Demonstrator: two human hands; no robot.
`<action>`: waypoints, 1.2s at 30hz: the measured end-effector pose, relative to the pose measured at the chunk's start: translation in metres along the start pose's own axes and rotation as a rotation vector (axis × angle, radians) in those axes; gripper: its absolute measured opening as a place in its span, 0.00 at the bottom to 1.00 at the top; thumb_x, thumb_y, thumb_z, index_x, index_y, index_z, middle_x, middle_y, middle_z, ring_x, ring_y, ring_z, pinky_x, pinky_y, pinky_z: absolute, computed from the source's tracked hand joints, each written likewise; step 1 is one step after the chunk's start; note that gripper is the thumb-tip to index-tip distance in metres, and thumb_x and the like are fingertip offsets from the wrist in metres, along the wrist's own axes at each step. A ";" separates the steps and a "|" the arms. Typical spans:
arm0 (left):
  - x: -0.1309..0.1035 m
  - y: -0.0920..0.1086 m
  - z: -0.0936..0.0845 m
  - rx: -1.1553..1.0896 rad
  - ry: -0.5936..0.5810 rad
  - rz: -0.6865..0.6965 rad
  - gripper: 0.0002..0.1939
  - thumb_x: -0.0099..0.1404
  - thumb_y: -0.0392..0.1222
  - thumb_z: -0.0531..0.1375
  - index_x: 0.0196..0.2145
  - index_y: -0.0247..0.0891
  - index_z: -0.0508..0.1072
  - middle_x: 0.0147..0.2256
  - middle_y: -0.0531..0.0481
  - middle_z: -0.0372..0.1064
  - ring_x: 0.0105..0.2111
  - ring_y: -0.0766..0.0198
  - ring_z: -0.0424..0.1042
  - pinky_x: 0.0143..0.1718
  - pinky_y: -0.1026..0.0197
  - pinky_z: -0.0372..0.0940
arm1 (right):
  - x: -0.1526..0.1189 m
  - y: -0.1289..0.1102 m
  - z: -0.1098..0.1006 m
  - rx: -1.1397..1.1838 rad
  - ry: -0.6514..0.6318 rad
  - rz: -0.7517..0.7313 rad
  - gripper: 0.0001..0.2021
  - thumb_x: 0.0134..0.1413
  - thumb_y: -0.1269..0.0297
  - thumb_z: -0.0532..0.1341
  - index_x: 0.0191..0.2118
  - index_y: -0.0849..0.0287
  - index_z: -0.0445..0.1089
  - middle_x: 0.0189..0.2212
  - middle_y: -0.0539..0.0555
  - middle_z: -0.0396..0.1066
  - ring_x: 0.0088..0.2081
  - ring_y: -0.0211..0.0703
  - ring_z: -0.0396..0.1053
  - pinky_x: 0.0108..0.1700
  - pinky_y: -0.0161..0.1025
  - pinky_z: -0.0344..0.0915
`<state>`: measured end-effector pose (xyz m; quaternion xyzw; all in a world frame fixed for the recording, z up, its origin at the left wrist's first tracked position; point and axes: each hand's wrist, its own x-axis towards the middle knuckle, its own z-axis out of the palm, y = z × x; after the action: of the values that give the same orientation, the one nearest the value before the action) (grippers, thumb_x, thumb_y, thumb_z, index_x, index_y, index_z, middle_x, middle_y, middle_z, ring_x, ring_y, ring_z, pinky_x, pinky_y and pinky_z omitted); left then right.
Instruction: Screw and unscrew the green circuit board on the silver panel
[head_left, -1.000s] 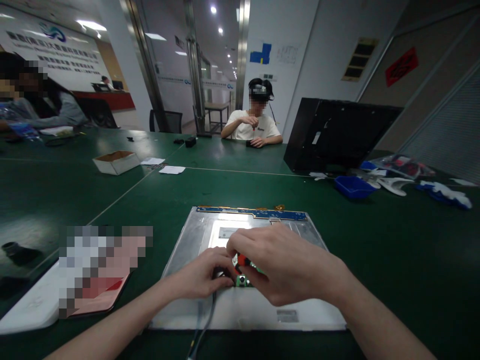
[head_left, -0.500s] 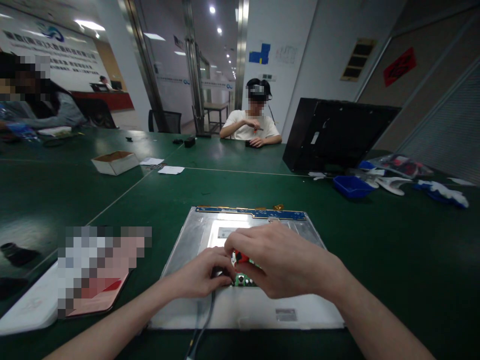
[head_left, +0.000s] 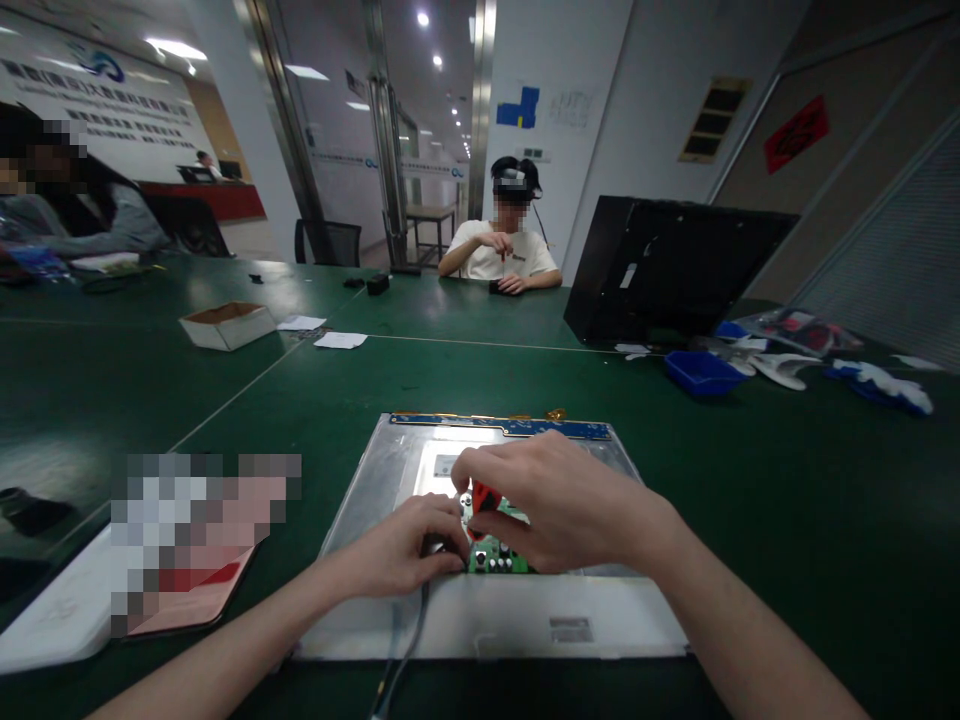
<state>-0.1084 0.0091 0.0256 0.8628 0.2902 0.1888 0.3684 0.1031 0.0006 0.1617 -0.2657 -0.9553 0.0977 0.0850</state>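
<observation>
A silver metal panel (head_left: 525, 615) lies flat in front of me, with a blue circuit strip (head_left: 495, 425) along its far edge. On the panel is a green circuit board (head_left: 504, 556), partly covered by my hands. My right hand (head_left: 566, 505) is closed around a red and black tool handle (head_left: 482, 508) above the board; its tip is hidden. At the board's left edge, my left hand (head_left: 409, 545) has its fingers curled together, and what they hold is too hidden to name. A grey cable (head_left: 411, 645) runs from beneath it towards the table's near edge.
A white phone-like slab (head_left: 64, 605) and a pink one (head_left: 206, 600) lie left. Farther off are an open box (head_left: 229, 328), papers (head_left: 341, 340), a large black panel (head_left: 675, 270), a blue tray (head_left: 703, 372) and gloves (head_left: 881, 385). A person (head_left: 504, 245) sits opposite.
My right hand has shifted slightly and turned, and the red handle now stands more upright and shows more. More of the green board is visible. My left hand has stayed in place.
</observation>
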 end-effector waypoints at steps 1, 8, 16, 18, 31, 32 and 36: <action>0.000 -0.001 0.000 0.004 0.003 -0.002 0.02 0.63 0.36 0.62 0.34 0.38 0.75 0.35 0.51 0.69 0.36 0.61 0.68 0.37 0.61 0.61 | 0.001 0.000 0.001 -0.030 0.008 0.002 0.04 0.59 0.66 0.58 0.39 0.58 0.64 0.32 0.49 0.72 0.30 0.36 0.64 0.28 0.36 0.49; 0.001 -0.002 0.002 0.006 0.015 0.037 0.02 0.63 0.36 0.61 0.33 0.37 0.74 0.34 0.51 0.69 0.35 0.61 0.68 0.36 0.61 0.61 | -0.001 -0.003 0.002 -0.064 0.020 -0.027 0.05 0.56 0.63 0.59 0.36 0.59 0.63 0.32 0.51 0.71 0.30 0.37 0.63 0.28 0.36 0.48; 0.000 -0.001 0.001 -0.004 0.024 0.015 0.01 0.61 0.36 0.62 0.33 0.38 0.74 0.35 0.51 0.69 0.35 0.61 0.68 0.36 0.61 0.62 | 0.001 -0.004 0.002 -0.081 0.018 0.000 0.04 0.61 0.64 0.56 0.37 0.58 0.63 0.31 0.50 0.70 0.30 0.37 0.64 0.27 0.37 0.48; 0.000 -0.003 0.002 0.007 0.027 0.023 0.01 0.62 0.36 0.62 0.32 0.37 0.73 0.34 0.50 0.69 0.35 0.61 0.68 0.36 0.61 0.62 | 0.002 -0.003 0.003 -0.130 0.023 0.007 0.07 0.61 0.61 0.57 0.34 0.57 0.63 0.28 0.49 0.70 0.28 0.37 0.63 0.27 0.37 0.46; 0.001 0.002 0.000 0.009 0.018 0.046 0.02 0.62 0.34 0.60 0.32 0.37 0.73 0.34 0.50 0.70 0.34 0.61 0.68 0.34 0.62 0.63 | 0.001 -0.004 0.005 -0.133 0.035 -0.014 0.06 0.61 0.61 0.57 0.34 0.58 0.63 0.28 0.48 0.69 0.27 0.36 0.61 0.26 0.37 0.45; 0.002 0.001 0.000 0.009 0.016 0.049 0.03 0.63 0.35 0.59 0.32 0.36 0.73 0.33 0.50 0.70 0.33 0.62 0.68 0.33 0.63 0.62 | 0.001 -0.004 0.005 -0.151 0.034 -0.014 0.08 0.60 0.59 0.57 0.34 0.58 0.63 0.27 0.48 0.69 0.26 0.36 0.61 0.26 0.38 0.45; 0.002 -0.002 0.003 -0.004 0.028 0.083 0.04 0.64 0.36 0.59 0.35 0.36 0.75 0.34 0.49 0.71 0.34 0.61 0.69 0.35 0.63 0.63 | -0.002 -0.007 0.002 -0.067 0.005 -0.048 0.06 0.57 0.61 0.58 0.35 0.59 0.63 0.31 0.50 0.69 0.29 0.37 0.62 0.26 0.36 0.47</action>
<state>-0.1061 0.0099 0.0222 0.8706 0.2588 0.2168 0.3579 0.1013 -0.0065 0.1612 -0.2455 -0.9640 0.0631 0.0807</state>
